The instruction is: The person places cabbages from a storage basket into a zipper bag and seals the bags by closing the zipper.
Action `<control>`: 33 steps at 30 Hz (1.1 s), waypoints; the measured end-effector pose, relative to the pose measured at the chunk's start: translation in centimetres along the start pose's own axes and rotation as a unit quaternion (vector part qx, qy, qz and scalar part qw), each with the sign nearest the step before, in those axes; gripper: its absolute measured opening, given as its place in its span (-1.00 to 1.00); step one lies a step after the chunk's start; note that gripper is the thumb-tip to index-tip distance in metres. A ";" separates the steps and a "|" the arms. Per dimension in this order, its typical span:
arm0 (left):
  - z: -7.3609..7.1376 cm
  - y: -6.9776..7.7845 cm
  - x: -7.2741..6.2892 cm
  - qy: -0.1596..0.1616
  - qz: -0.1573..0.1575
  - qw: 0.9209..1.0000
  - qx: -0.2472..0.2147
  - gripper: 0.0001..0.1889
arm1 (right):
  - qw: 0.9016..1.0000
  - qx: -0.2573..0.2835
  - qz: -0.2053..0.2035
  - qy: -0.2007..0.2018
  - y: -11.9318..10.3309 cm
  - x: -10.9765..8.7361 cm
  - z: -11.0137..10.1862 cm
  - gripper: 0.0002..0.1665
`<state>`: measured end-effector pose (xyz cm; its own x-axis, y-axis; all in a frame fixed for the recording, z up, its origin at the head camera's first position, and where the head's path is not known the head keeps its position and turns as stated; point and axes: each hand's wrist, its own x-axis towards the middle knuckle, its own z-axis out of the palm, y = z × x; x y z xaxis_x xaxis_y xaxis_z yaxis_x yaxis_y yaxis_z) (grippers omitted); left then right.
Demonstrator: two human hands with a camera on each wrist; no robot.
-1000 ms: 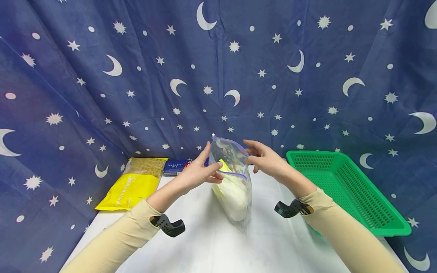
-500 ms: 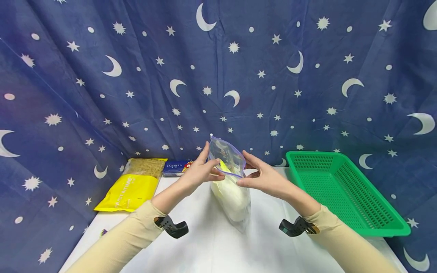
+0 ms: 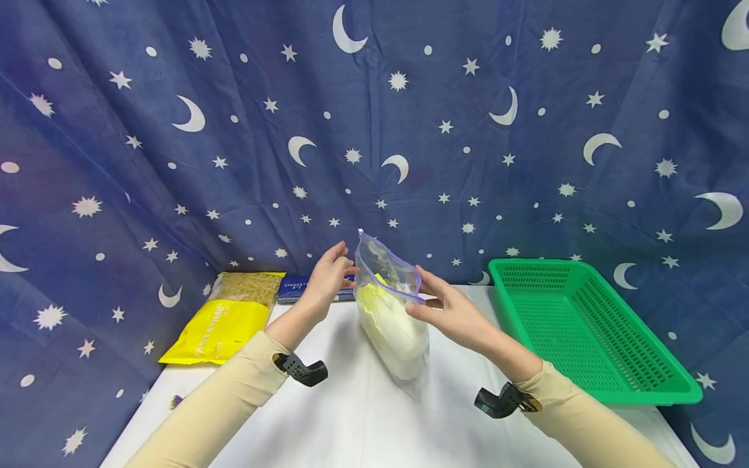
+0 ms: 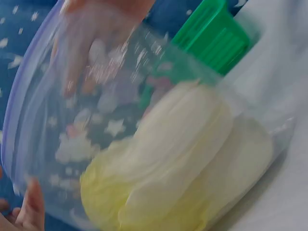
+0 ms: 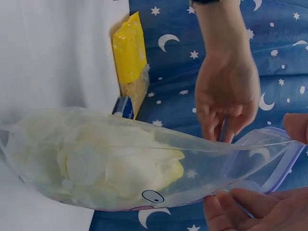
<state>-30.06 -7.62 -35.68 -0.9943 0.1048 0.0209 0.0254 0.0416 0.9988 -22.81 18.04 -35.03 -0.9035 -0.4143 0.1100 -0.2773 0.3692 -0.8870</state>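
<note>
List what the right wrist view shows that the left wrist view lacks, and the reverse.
Only the right wrist view shows the yellow pasta bag, the end of the blue spaghetti box and a sliver of black wrist mount. Only the left wrist view shows the green basket, partly. Both show the zip bag with the napa cabbage inside, the left grip, the right grip, the patterned blue curtain and the white tablecloth.

Left fingers (image 3: 335, 252) are loosely extended, right fingers (image 3: 430, 279) bent and pinching.
</note>
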 end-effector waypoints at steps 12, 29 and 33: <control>-0.8 -0.9 5.8 -0.041 -0.016 0.998 0.035 -0.39 | 1.000 -0.004 -0.013 0.008 0.7 -0.5 0.0 -0.35; -1.4 -1.6 6.5 -0.030 -0.002 0.999 0.016 -0.56 | 0.998 -0.014 0.016 0.058 1.6 -1.1 -1.5 -0.54; -1.8 -1.9 6.1 -0.027 0.002 1.000 0.013 -0.59 | 0.996 -0.009 0.033 0.086 2.1 -0.9 -2.4 -0.54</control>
<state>-36.33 -8.86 -37.41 -0.9870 0.1591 0.0212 0.0321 0.0663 0.9973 -23.36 21.16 -35.94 -0.9622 -0.2409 0.1272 -0.2192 0.4073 -0.8866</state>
